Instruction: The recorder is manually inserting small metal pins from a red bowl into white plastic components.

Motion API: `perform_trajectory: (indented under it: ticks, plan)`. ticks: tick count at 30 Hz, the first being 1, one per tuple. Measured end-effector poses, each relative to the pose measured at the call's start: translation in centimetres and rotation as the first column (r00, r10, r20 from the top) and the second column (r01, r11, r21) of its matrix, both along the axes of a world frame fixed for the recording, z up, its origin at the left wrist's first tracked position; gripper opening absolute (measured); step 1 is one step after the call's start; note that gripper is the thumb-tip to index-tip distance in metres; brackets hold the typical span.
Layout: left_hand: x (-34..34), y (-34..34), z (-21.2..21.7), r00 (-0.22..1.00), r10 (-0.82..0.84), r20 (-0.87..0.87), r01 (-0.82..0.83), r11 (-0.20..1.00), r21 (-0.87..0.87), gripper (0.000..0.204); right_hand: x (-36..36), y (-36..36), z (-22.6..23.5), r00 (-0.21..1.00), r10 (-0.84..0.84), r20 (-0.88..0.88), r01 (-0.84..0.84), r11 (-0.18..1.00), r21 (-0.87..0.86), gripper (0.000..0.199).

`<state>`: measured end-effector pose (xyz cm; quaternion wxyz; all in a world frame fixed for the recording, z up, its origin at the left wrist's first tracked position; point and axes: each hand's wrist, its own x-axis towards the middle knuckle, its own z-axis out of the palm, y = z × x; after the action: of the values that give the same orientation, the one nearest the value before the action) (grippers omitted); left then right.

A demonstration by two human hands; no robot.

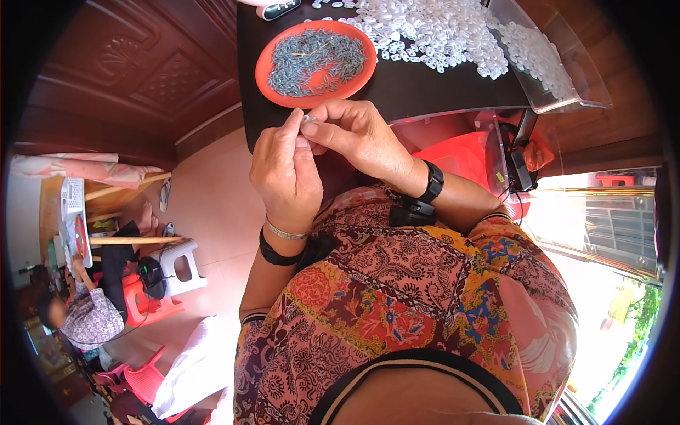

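My left hand [285, 172] and my right hand [352, 134] meet at the near edge of a black table [425, 88]. Their fingertips pinch a tiny pale part [305, 120] between them; its exact shape is too small to tell. Just beyond the hands an orange plate [265, 60] holds a heap of small grey-green metal pieces [315, 60]. Farther back, a large pile of small white plastic parts [432, 32] spreads across the table. Both wrists wear black bands.
A clear plastic tray [559, 64] with more white parts stands at the table's right end. Below it is a red stool [460, 156]. At the left, another person [88, 312] sits by a low table, near a white stool [180, 265] and red stools [145, 379].
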<state>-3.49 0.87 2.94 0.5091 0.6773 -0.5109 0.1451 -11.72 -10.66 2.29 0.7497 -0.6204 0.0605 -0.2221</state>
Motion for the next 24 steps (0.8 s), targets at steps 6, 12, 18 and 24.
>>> perform_trajectory:
  ticks: [6, 12, 18, 24]
  plan:
    - [-0.2, 0.2, -0.4, 0.840, -0.188, -0.509, 0.132, 0.981, -0.144, 0.014, -0.4, -0.2, -0.3, 1.000, 0.017, 0.027, -0.015, 0.999, -0.045, 0.019]
    - [0.0, 0.3, -0.6, 0.690, -0.241, -0.683, 0.187, 0.970, -0.154, 0.010, -0.7, -0.3, 0.3, 0.998, 0.066, -0.026, -0.067, 0.997, -0.050, 0.021]
    - [0.2, 0.5, -0.5, 0.633, -0.290, -0.718, 0.274, 0.951, -0.142, 0.009, -1.1, -0.6, 0.1, 0.989, 0.139, -0.042, -0.142, 0.987, -0.079, 0.020]
    - [0.8, 0.8, -1.7, 0.421, -0.346, -0.839, 0.285, 0.928, -0.240, 0.010, -1.6, -1.4, -0.1, 0.986, 0.164, 0.004, -0.160, 0.968, -0.193, 0.016]
